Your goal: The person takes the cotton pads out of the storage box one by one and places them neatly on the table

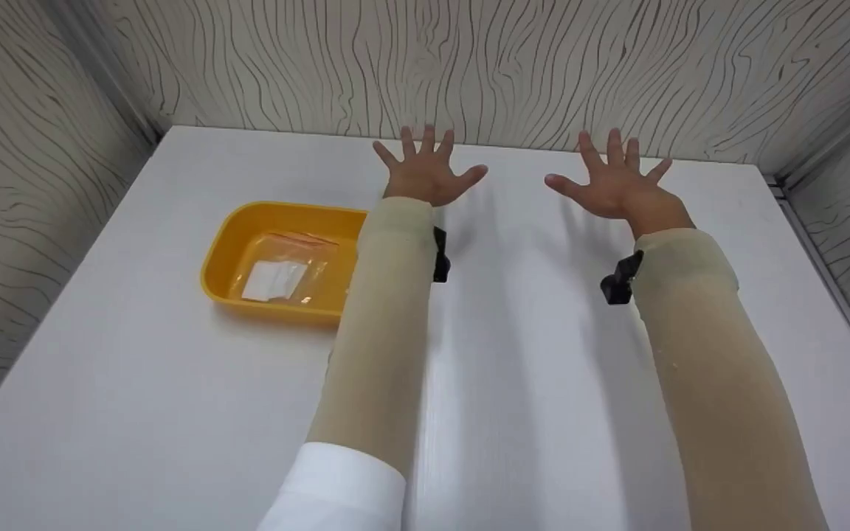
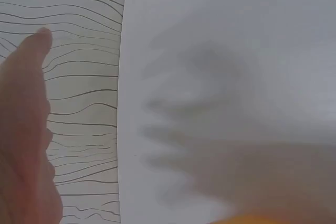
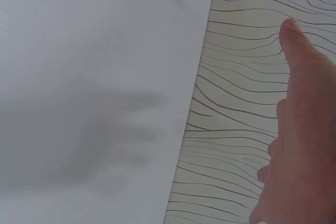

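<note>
Both hands are stretched out over the far part of a white table (image 1: pixel 174 413), fingers spread and nothing held. My left hand (image 1: pixel 425 177) is just beyond a yellow tray (image 1: pixel 218 254), and its forearm covers the tray's right end in the head view. In the tray lies a clear plastic bag (image 1: pixel 314 258) with a red strip along its top, and a folded white piece (image 1: pixel 275 280) shows in it. Off to the right, my right hand (image 1: pixel 620 188) has its thumb pointing toward the left hand. Each wrist view shows its hand (image 2: pixel 26 140) (image 3: pixel 304 140) from the thumb side, above soft shadows.
A wall panel (image 1: pixel 469 66) with a wavy line pattern stands behind the table's far edge, with similar panels at left and right. Black wrist cameras (image 1: pixel 440 254) sit on the inner sides of the beige sleeves (image 1: pixel 388 332).
</note>
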Action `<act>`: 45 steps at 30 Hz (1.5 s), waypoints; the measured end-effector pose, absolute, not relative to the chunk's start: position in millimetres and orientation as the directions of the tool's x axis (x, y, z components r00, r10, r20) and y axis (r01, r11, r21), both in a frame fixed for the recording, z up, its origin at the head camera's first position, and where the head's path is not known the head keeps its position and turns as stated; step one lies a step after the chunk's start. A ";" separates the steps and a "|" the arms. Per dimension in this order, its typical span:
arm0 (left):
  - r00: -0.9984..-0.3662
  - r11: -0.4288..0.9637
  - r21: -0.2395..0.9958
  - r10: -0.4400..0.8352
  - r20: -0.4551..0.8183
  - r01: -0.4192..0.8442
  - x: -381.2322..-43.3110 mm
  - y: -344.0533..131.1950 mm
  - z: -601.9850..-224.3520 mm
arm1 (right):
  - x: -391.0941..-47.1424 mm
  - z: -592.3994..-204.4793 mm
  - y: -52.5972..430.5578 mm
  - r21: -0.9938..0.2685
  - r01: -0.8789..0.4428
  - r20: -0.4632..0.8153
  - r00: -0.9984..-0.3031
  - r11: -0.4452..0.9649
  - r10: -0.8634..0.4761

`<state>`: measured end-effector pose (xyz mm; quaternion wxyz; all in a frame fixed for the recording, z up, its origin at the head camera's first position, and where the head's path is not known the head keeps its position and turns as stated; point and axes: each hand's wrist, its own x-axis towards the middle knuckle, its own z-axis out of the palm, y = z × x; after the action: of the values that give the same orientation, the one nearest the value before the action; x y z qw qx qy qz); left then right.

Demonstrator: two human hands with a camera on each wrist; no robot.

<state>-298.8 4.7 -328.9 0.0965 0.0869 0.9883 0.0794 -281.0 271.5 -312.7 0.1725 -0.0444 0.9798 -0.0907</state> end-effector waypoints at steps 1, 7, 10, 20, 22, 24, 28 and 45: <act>-0.965 0.971 0.180 0.190 -0.181 0.157 -299.5 2.5 -329.0 | -281.1 -312.6 272.5 -0.189 -0.061 -0.327 -0.937 0.980 -0.122; -0.963 0.966 0.178 0.216 -0.161 0.187 -301.1 -9.8 -328.2 | -281.5 -312.3 276.4 -0.177 -0.097 -0.301 -0.942 0.979 -0.148; -0.960 0.965 0.155 0.234 -0.155 0.211 -300.2 -14.3 -324.8 | -280.7 -312.8 276.5 -0.172 -0.114 -0.293 -0.943 0.978 -0.161; -0.932 0.943 0.160 0.317 -0.174 0.291 -298.4 -24.5 -309.5 | -273.3 -307.3 286.3 -0.143 -0.165 -0.268 -0.943 0.976 -0.198; -0.926 0.940 0.168 0.328 -0.187 0.299 -298.8 -27.3 -308.3 | -270.8 -306.2 288.1 -0.141 -0.172 -0.255 -0.945 0.975 -0.203; -0.919 0.936 0.171 0.338 -0.202 0.307 -299.4 -31.1 -307.8 | -268.4 -306.1 289.2 -0.136 -0.180 -0.241 -0.948 0.974 -0.209; -0.908 0.930 0.181 0.356 -0.221 0.321 -298.1 -41.8 -307.4 | -263.4 -306.9 291.7 -0.133 -0.203 -0.222 -0.948 0.970 -0.229; -0.894 0.903 0.226 0.408 -0.185 0.365 -269.4 -118.4 -304.4 | -236.3 -307.4 299.2 -0.161 -0.279 -0.204 -0.929 0.947 -0.308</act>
<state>-269.4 -118.4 -304.4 0.1149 0.1996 0.9686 0.0932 -236.3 299.2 -307.4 0.1138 -0.1498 0.9800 -0.0650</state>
